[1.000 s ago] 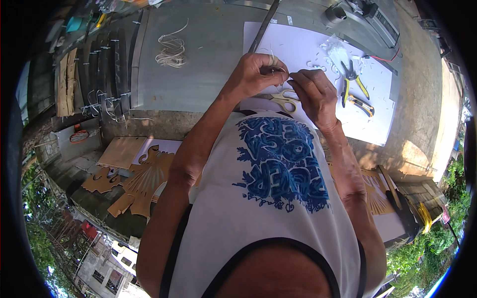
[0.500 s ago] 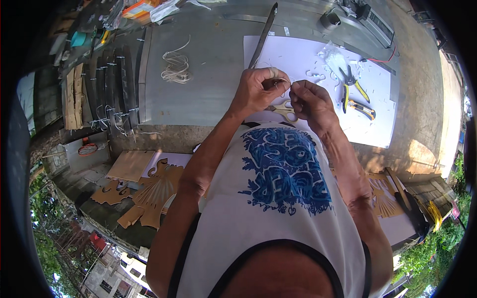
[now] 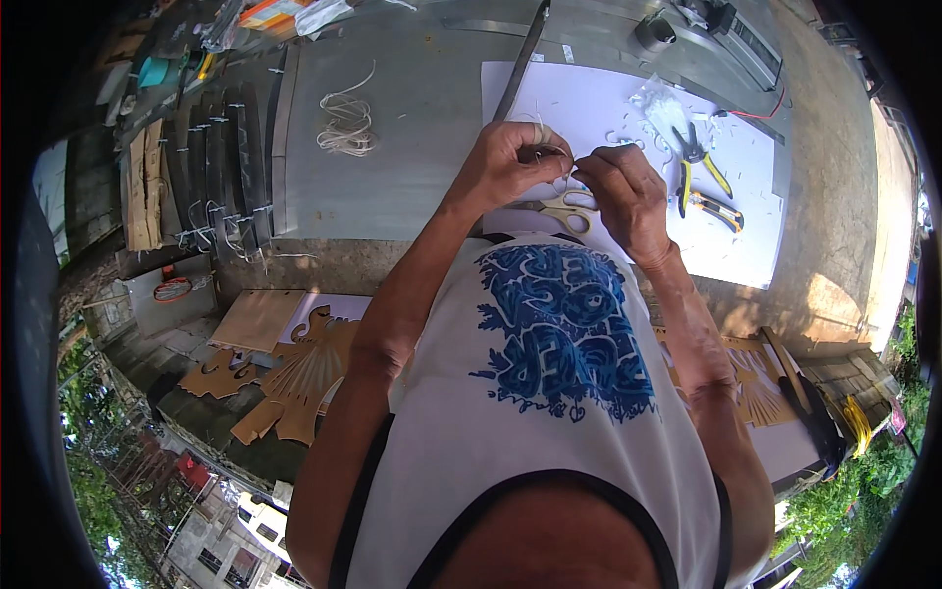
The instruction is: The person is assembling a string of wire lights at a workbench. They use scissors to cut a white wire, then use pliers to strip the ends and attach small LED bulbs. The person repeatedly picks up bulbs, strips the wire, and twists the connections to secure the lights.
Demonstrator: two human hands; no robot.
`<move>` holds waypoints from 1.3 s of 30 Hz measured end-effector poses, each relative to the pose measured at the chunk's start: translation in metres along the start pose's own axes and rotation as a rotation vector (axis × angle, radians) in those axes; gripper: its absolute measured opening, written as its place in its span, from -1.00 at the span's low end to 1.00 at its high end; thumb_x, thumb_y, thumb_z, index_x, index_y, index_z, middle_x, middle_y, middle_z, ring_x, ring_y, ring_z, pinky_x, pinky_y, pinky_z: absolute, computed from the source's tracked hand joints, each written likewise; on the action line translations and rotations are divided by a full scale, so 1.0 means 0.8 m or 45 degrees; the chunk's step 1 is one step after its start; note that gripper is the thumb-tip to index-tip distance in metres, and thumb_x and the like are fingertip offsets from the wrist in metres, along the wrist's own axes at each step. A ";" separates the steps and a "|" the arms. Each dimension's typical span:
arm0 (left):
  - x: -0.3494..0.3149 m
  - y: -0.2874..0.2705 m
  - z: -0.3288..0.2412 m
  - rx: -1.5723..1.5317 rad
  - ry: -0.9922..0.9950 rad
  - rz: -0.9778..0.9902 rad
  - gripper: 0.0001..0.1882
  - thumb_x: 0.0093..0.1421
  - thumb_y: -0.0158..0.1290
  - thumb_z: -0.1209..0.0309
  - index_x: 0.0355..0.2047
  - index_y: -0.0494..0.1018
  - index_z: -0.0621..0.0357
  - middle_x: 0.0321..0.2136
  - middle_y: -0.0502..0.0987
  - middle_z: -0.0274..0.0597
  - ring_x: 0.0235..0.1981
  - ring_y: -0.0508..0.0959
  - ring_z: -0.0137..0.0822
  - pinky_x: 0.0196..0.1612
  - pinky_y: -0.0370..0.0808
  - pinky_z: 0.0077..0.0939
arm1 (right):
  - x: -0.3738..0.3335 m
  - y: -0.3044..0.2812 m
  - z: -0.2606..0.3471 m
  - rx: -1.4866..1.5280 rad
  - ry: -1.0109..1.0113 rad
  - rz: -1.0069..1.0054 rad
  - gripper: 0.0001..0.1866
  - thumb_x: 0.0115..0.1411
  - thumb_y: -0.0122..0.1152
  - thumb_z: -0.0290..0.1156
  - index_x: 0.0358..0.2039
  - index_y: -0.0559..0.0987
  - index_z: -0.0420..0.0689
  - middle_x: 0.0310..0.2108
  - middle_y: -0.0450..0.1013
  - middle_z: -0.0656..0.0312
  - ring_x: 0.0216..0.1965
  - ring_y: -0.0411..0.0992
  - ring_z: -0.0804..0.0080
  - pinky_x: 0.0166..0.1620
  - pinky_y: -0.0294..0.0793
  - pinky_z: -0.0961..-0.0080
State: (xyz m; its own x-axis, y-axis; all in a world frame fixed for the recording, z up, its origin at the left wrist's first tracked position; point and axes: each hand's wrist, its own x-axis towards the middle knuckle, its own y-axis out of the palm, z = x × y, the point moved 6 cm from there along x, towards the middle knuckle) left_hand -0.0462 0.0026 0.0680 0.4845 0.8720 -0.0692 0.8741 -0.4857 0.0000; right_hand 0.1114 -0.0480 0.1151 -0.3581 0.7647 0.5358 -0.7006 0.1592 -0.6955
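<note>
My left hand (image 3: 518,162) is closed in a pinch on a thin whitish cord (image 3: 560,147), which shows around its thumb and index finger. Fingertip to fingertip with it, my right hand (image 3: 628,196) is also pinched shut; what lies between its fingers is too small to make out. A long dark strip (image 3: 525,64) runs from the far side down behind my left hand, and whether that hand holds it cannot be seen. Under the hands, scissors with cream handles (image 3: 574,211) lie on a white sheet (image 3: 726,255).
Pliers with yellow-black handles (image 3: 695,162), a yellow-black cutter (image 3: 718,211) and a clear plastic bag (image 3: 659,103) lie right. A loose coil of white cord (image 3: 346,128) is left, beside bundled dark strips (image 3: 221,167). Brown cut-out panels (image 3: 304,368) lie nearer me.
My right hand has turned slightly, its knuckles rising, and stays close to the left fingertips. More of the scissors shows below the hands. The view has shifted a little.
</note>
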 end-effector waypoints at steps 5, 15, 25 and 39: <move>-0.004 0.001 -0.013 0.169 0.069 -0.015 -0.87 0.16 0.24 0.46 -0.33 0.64 0.29 -0.46 0.64 -0.25 -0.48 0.57 -0.54 -0.39 0.49 -0.67 | -0.029 0.033 -0.039 0.829 1.126 0.272 -0.86 0.22 0.26 -0.40 -0.26 0.58 -0.18 -0.37 0.42 0.30 -0.39 0.42 0.54 -0.48 0.36 0.58; -0.001 -0.003 0.004 -0.012 -0.019 -0.053 -0.86 0.16 0.23 0.46 -0.32 0.64 0.30 -0.46 0.64 -0.23 -0.46 0.58 -0.50 -0.37 0.53 -0.64 | -0.010 0.010 -0.019 0.496 0.683 0.067 -0.76 0.18 0.30 -0.54 -0.12 0.56 -0.16 -0.22 0.53 0.15 -0.37 0.51 0.38 -0.31 0.52 0.44; -0.002 0.003 0.000 -0.061 -0.001 -0.036 -0.85 0.15 0.24 0.46 -0.32 0.64 0.30 -0.47 0.64 -0.22 -0.47 0.59 -0.50 -0.38 0.52 -0.65 | -0.006 0.003 0.005 0.001 0.009 -0.113 -0.73 0.01 0.39 -0.62 -0.25 0.57 -0.21 -0.31 0.50 0.18 -0.37 0.52 0.30 -0.39 0.54 0.38; -0.003 0.000 0.005 -0.184 -0.028 -0.090 -0.88 0.14 0.23 0.48 -0.33 0.63 0.28 -0.44 0.63 -0.24 -0.46 0.55 -0.51 -0.35 0.50 -0.63 | -0.014 0.007 -0.016 0.541 0.753 0.024 -0.81 0.20 0.28 -0.50 -0.16 0.56 -0.19 -0.29 0.52 0.17 -0.32 0.51 0.34 -0.32 0.48 0.44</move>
State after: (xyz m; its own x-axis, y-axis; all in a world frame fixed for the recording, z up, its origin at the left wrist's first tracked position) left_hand -0.0476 0.0006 0.0645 0.4219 0.9015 -0.0964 0.9027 -0.4078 0.1375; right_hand 0.1191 -0.0477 0.0991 -0.0631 0.9936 0.0933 -0.9197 -0.0216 -0.3920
